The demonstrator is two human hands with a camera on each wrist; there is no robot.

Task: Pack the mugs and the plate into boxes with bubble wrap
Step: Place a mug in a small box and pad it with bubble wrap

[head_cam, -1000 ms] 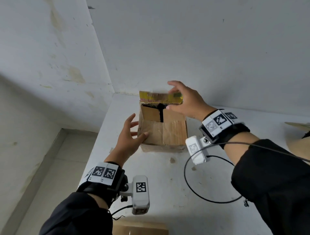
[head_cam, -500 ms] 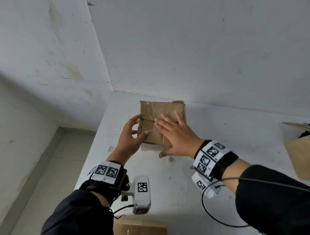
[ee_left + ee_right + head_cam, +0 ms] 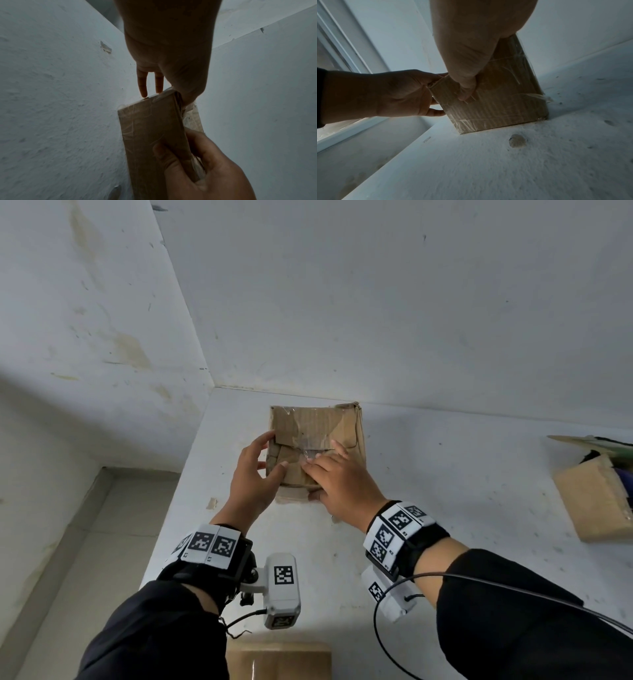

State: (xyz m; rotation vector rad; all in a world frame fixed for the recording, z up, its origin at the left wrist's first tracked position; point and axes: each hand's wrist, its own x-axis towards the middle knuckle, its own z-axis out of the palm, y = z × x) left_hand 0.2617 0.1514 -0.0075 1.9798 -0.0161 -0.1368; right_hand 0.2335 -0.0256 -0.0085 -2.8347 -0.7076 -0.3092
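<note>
A small cardboard box (image 3: 318,426) with old clear tape on it stands in the far left corner of the white table (image 3: 445,474), its top flaps folded down. My left hand (image 3: 253,474) grips its left side, thumb on top and fingers down the side wall. My right hand (image 3: 342,484) lies on the top flaps with straight fingers, and its thumb presses the front face. In the right wrist view the thumb of my right hand (image 3: 471,47) sits on the box (image 3: 501,102) next to my left hand (image 3: 385,94). No mugs, plate or bubble wrap show.
A second cardboard box (image 3: 596,501) stands open at the table's right side, dark things inside. The top of another box (image 3: 277,660) shows at the bottom edge. Walls close the corner behind and left of the box. The table's left edge drops to the floor.
A second ago my right hand held the far flap up over the open box. The flap is now folded down and the hand lies on the shut top. My left hand stayed.
</note>
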